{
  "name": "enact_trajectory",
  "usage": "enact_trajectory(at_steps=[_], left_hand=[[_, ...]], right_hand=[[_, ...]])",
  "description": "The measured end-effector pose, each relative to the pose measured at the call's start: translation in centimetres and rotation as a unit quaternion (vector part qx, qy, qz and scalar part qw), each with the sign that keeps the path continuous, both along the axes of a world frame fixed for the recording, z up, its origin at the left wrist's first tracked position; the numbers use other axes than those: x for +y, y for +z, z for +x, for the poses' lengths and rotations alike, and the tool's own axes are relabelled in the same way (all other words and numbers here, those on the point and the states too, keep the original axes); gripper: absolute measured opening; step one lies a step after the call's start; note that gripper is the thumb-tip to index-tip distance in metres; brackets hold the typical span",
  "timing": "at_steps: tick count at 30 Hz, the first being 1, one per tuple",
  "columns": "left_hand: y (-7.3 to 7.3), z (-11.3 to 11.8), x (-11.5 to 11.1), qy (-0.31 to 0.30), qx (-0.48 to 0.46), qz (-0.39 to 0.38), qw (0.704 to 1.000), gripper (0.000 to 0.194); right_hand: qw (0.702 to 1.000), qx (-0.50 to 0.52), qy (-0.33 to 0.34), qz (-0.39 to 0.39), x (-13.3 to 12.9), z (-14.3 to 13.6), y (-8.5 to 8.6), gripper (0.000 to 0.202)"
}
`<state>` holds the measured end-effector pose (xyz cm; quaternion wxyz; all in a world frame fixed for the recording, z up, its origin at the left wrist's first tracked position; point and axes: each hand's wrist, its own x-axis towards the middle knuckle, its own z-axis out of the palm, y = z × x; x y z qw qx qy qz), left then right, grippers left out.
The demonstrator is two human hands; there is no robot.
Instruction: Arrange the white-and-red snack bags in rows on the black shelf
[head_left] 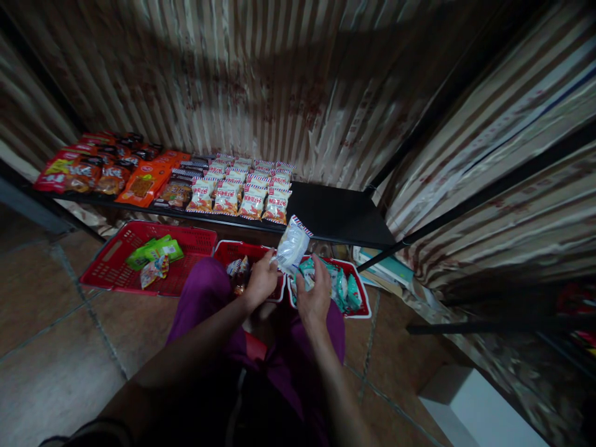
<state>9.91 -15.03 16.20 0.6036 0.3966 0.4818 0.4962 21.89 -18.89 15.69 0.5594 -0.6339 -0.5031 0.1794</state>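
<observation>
A pale snack packet (293, 244) with a striped edge is held up in front of the black shelf (344, 214). The fingers of my left hand (263, 279) are closed on its lower left corner. My right hand (315, 295) is just below and right of the packet, thumb and fingers apart, over a basket of teal packets (342, 285). Rows of white and orange packets (254, 200) stand on the shelf beyond my hands. Below my left hand, a red basket (226, 248) holds a few packets.
At the left, a larger red basket (100, 273) holds green packets (156, 249). Orange and red bags (146, 181) fill the shelf's left part. Black metal posts (447, 189) rise at the right. A white box (484, 410) lies on the tiled floor.
</observation>
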Motion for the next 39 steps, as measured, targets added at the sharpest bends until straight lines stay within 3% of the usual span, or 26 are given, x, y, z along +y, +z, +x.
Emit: enact_trajectory(at_steps=[4, 10, 18, 23, 29, 35, 39], left_hand=[[0.7, -0.3, -0.6, -0.019, 0.154, 0.057, 0.986, 0.051], [1.3, 0.1, -2.0, -0.058, 0.324, 0.139, 0.934, 0.051], [0.5, 0.8, -3.4, -0.049, 0.535, 0.286, 0.794, 0.042], [0.5, 1.3, -4.0, -0.063, 0.567, 0.326, 0.754, 0.040], [0.0, 1.5, -4.3, -0.065, 0.568, 0.346, 0.744, 0.042], [-0.5, 1.7, -4.4, -0.055, 0.511, 0.359, 0.779, 0.052], [-0.7, 1.9, -4.2, -0.059, 0.487, 0.351, 0.797, 0.048]], right_hand=[[0.997, -0.027, 0.065, 0.017, -0.1, -1.1, 1.4, 0.044], [0.987, 0.140, 0.071, -0.046, 0.4, -2.5, 0.6, 0.055], [0.891, 0.444, 0.071, -0.062, 0.6, -3.1, 0.9, 0.062], [0.855, 0.508, 0.062, -0.090, 0.6, -2.5, 1.1, 0.061], [0.860, 0.501, 0.054, -0.078, 0.7, -2.0, 0.3, 0.054], [0.865, 0.494, 0.034, -0.075, 1.1, -1.4, -0.5, 0.054], [0.870, 0.482, 0.053, -0.086, 1.3, -1.0, -1.3, 0.059]])
